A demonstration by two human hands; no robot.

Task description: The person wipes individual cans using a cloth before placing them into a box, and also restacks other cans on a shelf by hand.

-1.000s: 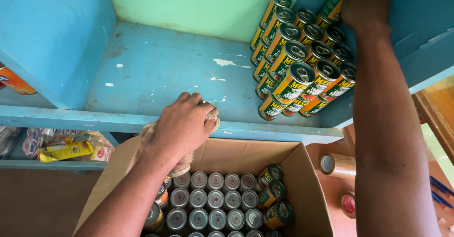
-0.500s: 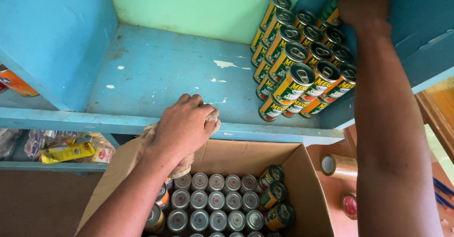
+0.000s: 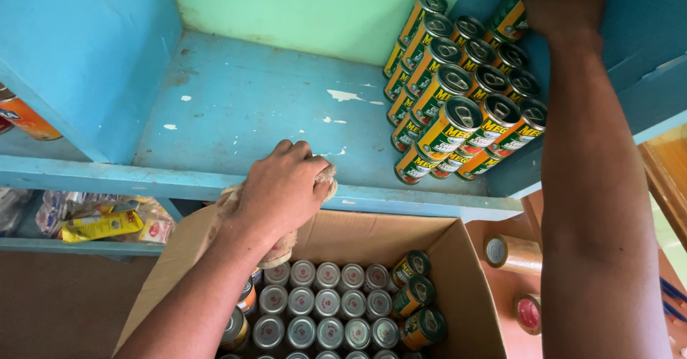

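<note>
Hands are split high and low. Left hand (image 3: 283,187) sits on the front edge of the blue shelf (image 3: 236,108), fingers curled tight around a beige rag (image 3: 286,241) that hangs down over the cardboard box (image 3: 458,259). Right hand (image 3: 565,5) is up at the top of the can stack (image 3: 461,87) in the shelf's right corner, closed over the top can (image 3: 512,15). Box below is packed with upright cans (image 3: 322,309). Tape rolls (image 3: 512,253) lie just right of the box.
</note>
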